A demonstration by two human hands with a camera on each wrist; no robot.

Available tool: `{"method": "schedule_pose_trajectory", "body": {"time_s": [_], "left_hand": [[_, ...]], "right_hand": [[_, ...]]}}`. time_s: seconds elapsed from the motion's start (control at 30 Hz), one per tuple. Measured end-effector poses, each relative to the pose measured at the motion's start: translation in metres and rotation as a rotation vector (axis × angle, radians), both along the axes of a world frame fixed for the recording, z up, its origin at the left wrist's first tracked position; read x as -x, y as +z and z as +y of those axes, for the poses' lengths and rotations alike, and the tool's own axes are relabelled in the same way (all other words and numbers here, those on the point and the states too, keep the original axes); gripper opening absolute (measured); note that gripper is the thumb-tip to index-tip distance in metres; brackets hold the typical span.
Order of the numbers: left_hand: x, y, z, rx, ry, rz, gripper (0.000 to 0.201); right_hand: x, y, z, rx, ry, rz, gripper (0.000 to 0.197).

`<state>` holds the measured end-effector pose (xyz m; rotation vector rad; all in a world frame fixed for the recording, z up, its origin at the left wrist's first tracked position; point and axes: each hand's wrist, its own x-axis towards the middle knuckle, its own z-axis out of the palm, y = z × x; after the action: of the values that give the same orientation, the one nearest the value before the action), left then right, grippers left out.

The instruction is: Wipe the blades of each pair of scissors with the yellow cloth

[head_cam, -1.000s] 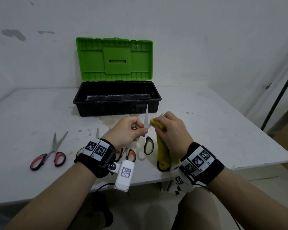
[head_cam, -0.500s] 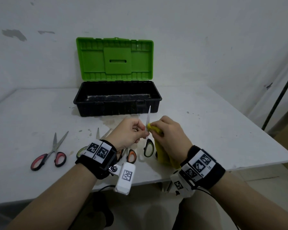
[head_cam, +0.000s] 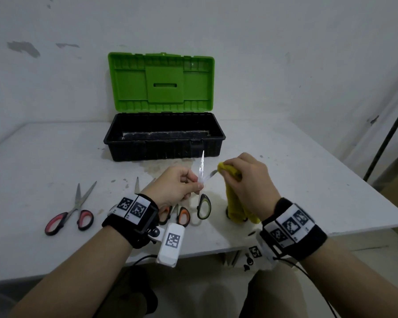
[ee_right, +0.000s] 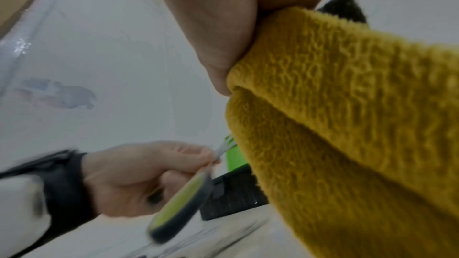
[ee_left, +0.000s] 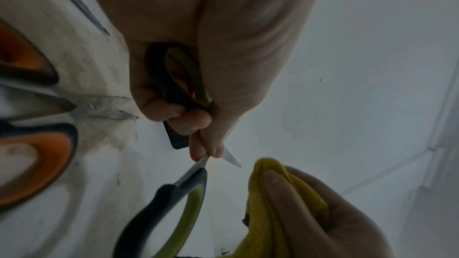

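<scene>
My left hand [head_cam: 194,185] pinches the green-handled scissors [head_cam: 203,206] near the pivot and holds them above the table. One handle loop lies in my palm [ee_left: 178,77] and the other hangs free [ee_left: 174,213]. The blades are spread: one points up [head_cam: 202,166], the other slants right [head_cam: 210,175]. My right hand [head_cam: 228,177] grips the bunched yellow cloth [head_cam: 236,203] right at the tip of the slanted blade; I cannot tell if they touch. The cloth [ee_right: 347,125] hangs below my fist.
Red-handled scissors [head_cam: 71,214] lie at the left of the white table [head_cam: 308,191]. Orange-handled scissors [head_cam: 183,215] lie under my left wrist, with more blades [head_cam: 137,184] beside them. An open black toolbox with a green lid [head_cam: 163,138] stands behind.
My right hand has moved the cloth right, from close to my left fingers out to the tip of the slanted blade. The scissors have risen slightly.
</scene>
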<state>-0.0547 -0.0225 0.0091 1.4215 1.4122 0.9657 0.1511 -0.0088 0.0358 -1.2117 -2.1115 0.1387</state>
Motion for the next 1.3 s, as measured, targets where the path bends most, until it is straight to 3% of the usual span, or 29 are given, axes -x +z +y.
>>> {"method": "schedule_pose_trajectory", "body": {"time_s": [0.2,0.4,0.57,0.67,0.87,1.1,1.2,1.3], "left_hand": [[-0.011,0.005,-0.002,-0.057,-0.033,0.001,0.012],[0.0,0.005,-0.003,-0.082,-0.045,0.097,0.013],[0.005,0.004,-0.004,0.011,-0.053,-0.01,0.01],[0.006,0.003,-0.004,0.023,-0.036,-0.043,0.01],[-0.001,0.003,-0.002,0.005,-0.052,-0.039,0.012],[0.006,0.001,-0.003,-0.021,-0.037,0.053,0.012],[0.008,-0.001,-0.004,0.013,-0.024,0.019,0.012],[0.005,-0.001,-0.004,0.036,0.008,-0.036,0.01]], "right_hand": [[0.018,-0.013,-0.012,0.055,0.107,-0.06,0.018],[0.007,-0.005,0.009,0.08,-0.046,-0.047,0.018],[-0.017,0.003,0.028,0.09,-0.178,0.034,0.02],[-0.014,0.007,0.016,0.03,-0.118,0.071,0.015],[0.018,-0.008,-0.012,0.058,0.094,-0.048,0.014],[0.008,-0.008,0.014,0.077,-0.041,-0.02,0.017],[-0.005,-0.004,0.023,0.056,-0.103,0.022,0.016],[-0.003,-0.003,0.01,-0.018,-0.049,0.037,0.013]]}}
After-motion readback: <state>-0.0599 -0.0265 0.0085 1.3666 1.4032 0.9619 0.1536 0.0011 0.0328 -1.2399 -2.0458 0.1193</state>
